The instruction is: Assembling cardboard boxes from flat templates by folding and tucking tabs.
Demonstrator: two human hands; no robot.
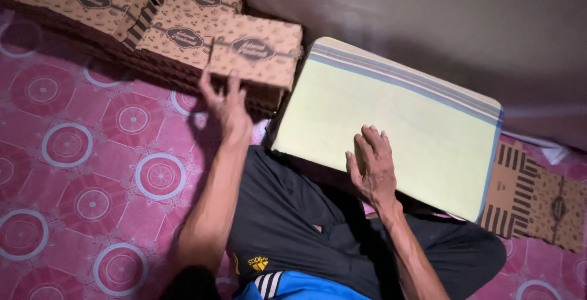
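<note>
Nearest the camera, your legs in dark shorts [293, 226] fill the lower centre; a blue garment with white stripes is cut off by the bottom edge, and your elbows pass out of view there too.

Your right hand [373, 165] lies flat, fingers spread and open, palm down on a pale yellow cushion [391, 123]. It presses on the near edge and grips nothing. The cushion is a soft rectangular pad covered in woven cloth with blue and tan stripes along its far edge; it rests on your lap and hides the floor beneath it.

Your left hand [226, 101] reaches up to a brown cardboard box [257, 52], fingers extended against its near edge. Whether the thumb hooks under the box you cannot tell, since the palm side is hidden.

This box tops a stack of flattened brown boxes [153, 25], each printed with a dark oval mark and fine pattern, running out of the upper left corner. More flat cardboard [538, 196] lies at right, partly under the cushion. The floor mat [79, 153] is pink with white circles.
</note>
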